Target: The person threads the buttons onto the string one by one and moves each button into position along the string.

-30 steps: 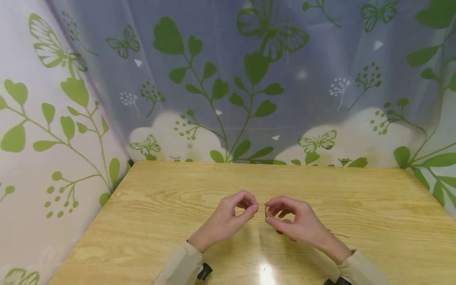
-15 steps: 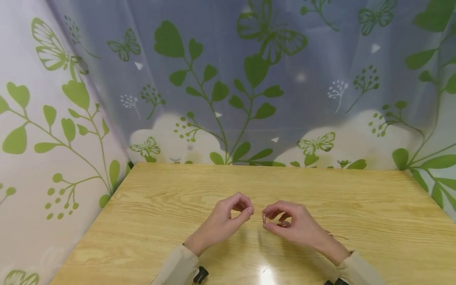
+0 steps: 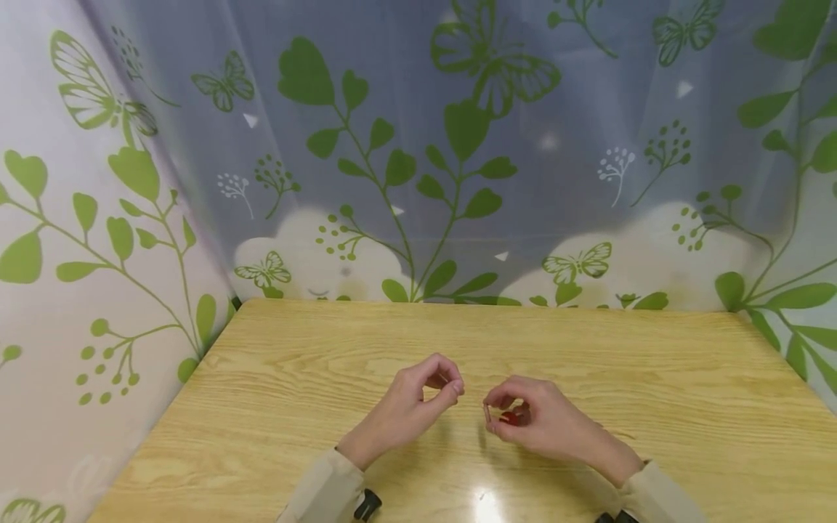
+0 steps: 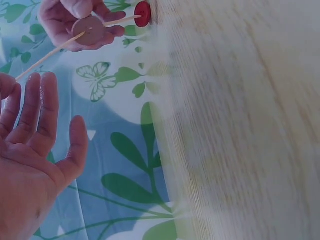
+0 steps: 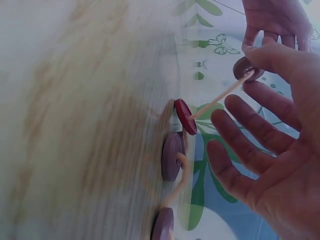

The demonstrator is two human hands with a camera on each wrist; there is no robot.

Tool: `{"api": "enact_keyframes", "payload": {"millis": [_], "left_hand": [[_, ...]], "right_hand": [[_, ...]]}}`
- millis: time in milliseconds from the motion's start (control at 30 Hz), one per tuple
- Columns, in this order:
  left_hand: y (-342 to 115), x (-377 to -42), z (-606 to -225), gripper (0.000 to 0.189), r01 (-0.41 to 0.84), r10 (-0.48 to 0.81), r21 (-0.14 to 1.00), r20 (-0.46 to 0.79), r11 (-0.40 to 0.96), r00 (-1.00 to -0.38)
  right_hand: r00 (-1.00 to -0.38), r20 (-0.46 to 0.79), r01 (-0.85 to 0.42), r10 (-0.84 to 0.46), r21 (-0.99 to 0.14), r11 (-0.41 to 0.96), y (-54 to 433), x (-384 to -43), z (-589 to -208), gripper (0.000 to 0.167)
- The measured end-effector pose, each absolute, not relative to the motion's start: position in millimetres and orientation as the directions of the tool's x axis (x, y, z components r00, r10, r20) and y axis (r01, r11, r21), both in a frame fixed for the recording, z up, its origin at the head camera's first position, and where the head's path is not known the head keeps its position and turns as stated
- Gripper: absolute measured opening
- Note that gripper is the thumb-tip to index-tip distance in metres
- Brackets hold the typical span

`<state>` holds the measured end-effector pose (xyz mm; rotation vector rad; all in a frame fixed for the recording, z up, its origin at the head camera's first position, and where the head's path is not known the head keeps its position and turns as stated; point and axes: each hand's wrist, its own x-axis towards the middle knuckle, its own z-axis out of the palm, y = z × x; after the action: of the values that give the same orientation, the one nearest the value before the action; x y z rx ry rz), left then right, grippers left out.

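Observation:
In the head view, my left hand [image 3: 405, 403] and right hand [image 3: 552, 418] face each other above the table, a small gap apart. The left pinches a thin pale cord [image 4: 52, 54] between thumb and index finger, stretched toward the right hand. A brown button [image 4: 88, 34], threaded on that cord, is pinched edgewise by the right thumb and index finger. Past it on the cord hangs a red button [image 5: 185, 117]. Lower along the cord come a second brown button [image 5: 172, 156] and a third brown button [image 5: 163, 225], cut off by the right wrist view's edge.
The wood-grain table [image 3: 314, 334] spreads under both hands. A patterned curtain [image 3: 392, 145] with green leaves and butterflies stands along its far edge, and another printed curtain [image 3: 98, 240] hangs on the left. Part of the cord [image 3: 621, 435] shows beyond the right wrist.
The gap between my hands has widened slightly. The brown button stays in the right fingers, while the red button, hidden half a second ago, shows again behind them.

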<state>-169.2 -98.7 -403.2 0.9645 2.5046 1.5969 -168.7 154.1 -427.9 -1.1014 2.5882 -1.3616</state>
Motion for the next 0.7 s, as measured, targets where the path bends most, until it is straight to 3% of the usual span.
{"api": "enact_keyframes", "payload": {"millis": [700], "left_hand": [[-99.2, -169.7, -402.5, 0.003, 0.437, 0.494, 0.85, 0.256, 0.294, -0.831]], "right_hand": [[-0.734, 0.2, -0.61, -0.649, -0.615, 0.5, 158.9, -170.3, -427.8, 0.013]]}}
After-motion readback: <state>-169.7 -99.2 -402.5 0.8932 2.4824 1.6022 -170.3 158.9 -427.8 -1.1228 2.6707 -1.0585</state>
